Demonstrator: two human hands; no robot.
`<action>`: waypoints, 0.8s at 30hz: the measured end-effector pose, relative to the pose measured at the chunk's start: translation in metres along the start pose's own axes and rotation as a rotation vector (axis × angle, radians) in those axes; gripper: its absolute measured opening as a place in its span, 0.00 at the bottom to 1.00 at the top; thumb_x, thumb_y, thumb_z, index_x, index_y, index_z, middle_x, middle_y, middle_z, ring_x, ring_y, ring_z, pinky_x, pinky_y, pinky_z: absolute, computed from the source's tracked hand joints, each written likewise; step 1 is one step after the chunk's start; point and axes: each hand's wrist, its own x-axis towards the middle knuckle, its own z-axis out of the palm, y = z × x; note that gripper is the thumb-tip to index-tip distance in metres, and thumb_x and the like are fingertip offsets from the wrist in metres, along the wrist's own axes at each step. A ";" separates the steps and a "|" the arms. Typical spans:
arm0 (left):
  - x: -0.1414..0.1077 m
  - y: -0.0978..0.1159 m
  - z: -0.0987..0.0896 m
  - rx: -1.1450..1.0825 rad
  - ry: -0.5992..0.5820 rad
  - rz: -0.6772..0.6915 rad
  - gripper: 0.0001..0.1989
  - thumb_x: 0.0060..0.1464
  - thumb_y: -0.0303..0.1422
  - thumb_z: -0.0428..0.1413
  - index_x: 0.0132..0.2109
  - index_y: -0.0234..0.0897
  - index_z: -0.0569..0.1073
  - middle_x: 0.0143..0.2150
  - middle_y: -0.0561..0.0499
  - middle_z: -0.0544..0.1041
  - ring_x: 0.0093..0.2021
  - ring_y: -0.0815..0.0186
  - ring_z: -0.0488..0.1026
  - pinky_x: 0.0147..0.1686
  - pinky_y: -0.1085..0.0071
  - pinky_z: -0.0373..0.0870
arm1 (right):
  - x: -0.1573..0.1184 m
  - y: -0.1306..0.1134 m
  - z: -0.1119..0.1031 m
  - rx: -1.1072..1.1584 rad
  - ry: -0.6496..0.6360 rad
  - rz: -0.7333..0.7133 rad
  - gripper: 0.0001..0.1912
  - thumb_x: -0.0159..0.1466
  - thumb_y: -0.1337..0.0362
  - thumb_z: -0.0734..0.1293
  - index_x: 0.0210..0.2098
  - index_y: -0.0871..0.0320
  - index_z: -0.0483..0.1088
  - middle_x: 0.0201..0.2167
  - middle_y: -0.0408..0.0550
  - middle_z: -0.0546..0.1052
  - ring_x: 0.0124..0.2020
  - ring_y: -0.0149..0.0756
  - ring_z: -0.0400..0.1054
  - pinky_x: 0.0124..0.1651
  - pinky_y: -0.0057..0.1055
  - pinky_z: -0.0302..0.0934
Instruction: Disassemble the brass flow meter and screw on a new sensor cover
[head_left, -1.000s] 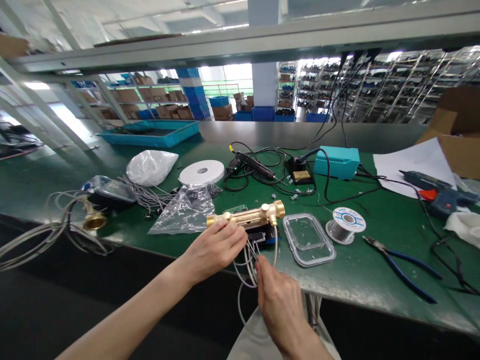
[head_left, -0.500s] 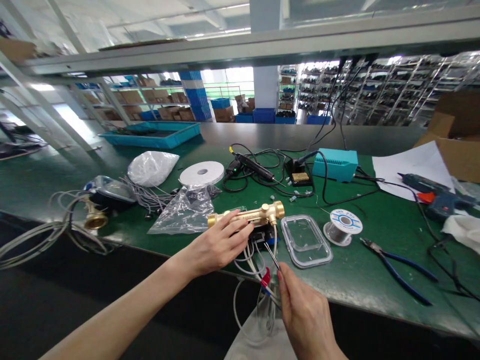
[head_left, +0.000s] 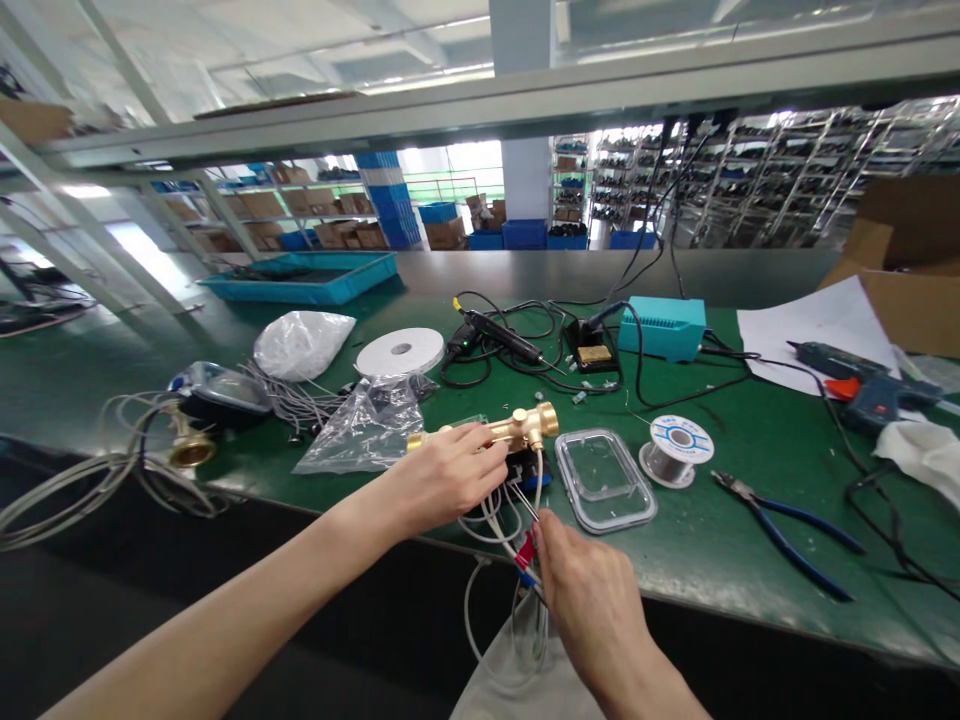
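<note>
A brass pipe fitting lies across the near part of the green bench, joined to a dark housing with pale cables. Over the fitting's left and middle part rests my left hand, its fingers wrapped on it and covering part of the housing. My right hand pinches a thin metal tool, whose tip reaches the housing's near side. Cables with a red tag hang over the bench edge beside my right fingers. The tool's exact tip is hard to make out.
Right of the fitting are a clear plastic lid, a solder spool and pliers. Behind lie a corded screwdriver and a teal soldering station. Plastic bags and another cabled meter sit left.
My right hand and the metal tool have shifted slightly left. My left hand has slid a little along the fitting, and its fingers sit closer together. The whole view has moved slightly.
</note>
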 end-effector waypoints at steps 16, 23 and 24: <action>0.033 -0.019 -0.018 -0.232 -0.200 -0.032 0.04 0.61 0.26 0.53 0.37 0.32 0.72 0.55 0.48 0.65 0.48 0.61 0.63 0.46 0.69 0.68 | 0.006 -0.008 -0.001 -0.079 -0.206 0.077 0.05 0.64 0.69 0.61 0.36 0.55 0.67 0.23 0.41 0.77 0.19 0.37 0.72 0.23 0.32 0.32; 0.038 -0.017 -0.011 -0.187 -0.158 -0.053 0.04 0.61 0.28 0.53 0.43 0.36 0.71 0.54 0.50 0.65 0.46 0.61 0.62 0.45 0.66 0.66 | 0.007 -0.007 -0.003 -0.084 -0.215 0.060 0.06 0.64 0.70 0.60 0.36 0.55 0.67 0.24 0.41 0.77 0.20 0.36 0.72 0.22 0.31 0.33; 0.038 -0.016 -0.011 -0.184 -0.165 -0.061 0.03 0.61 0.29 0.54 0.43 0.36 0.71 0.53 0.50 0.65 0.46 0.60 0.62 0.44 0.66 0.66 | 0.007 -0.007 -0.003 -0.086 -0.215 0.062 0.06 0.64 0.70 0.60 0.36 0.55 0.67 0.24 0.40 0.77 0.19 0.36 0.72 0.22 0.31 0.33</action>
